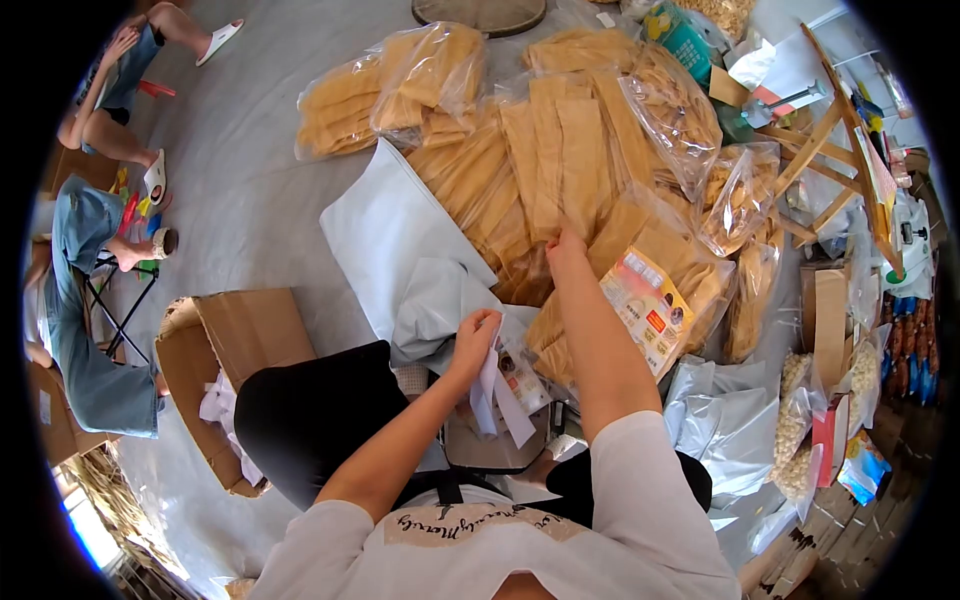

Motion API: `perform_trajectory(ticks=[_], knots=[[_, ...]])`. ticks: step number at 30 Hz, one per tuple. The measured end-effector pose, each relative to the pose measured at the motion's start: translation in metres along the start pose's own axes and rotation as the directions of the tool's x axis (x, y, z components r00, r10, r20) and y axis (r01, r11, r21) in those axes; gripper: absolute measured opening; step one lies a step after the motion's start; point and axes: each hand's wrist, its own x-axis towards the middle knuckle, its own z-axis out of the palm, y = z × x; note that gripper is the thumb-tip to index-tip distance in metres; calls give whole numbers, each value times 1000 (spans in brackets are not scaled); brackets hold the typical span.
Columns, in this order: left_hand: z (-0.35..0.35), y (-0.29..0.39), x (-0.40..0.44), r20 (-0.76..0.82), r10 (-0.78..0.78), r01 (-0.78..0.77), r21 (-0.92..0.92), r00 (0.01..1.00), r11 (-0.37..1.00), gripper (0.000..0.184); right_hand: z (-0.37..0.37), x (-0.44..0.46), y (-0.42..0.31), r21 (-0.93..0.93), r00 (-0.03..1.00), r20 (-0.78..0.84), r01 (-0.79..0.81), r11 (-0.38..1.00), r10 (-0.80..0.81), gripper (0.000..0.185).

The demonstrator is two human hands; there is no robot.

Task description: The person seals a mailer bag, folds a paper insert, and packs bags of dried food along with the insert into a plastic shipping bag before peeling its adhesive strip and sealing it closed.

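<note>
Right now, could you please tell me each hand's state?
Left hand: closed, holding white strips.
Right hand: against tan sheets; its grip cannot be told.

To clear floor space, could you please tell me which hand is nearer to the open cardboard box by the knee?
Left. The left hand, holding white strips, is across the black-clad knee from the box. The right hand is farther off, at the tan sheets.

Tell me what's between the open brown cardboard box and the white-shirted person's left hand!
In the head view, a rounded black-clothed knee and some crumpled pale-grey plastic lie between the box and the left hand.
</note>
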Motion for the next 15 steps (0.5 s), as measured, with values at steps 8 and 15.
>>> perform_trajectory(ticks=[8,15], knots=[[10,17,1,-44,-51,49,-45,998,998,32,9,-27,-29,-20,975,210,-74,997,77,6],[11,68,3,-152,81,-109,-187,985,976,27,-27,-138,-74,-80,784,593,285,955,-184,3]])
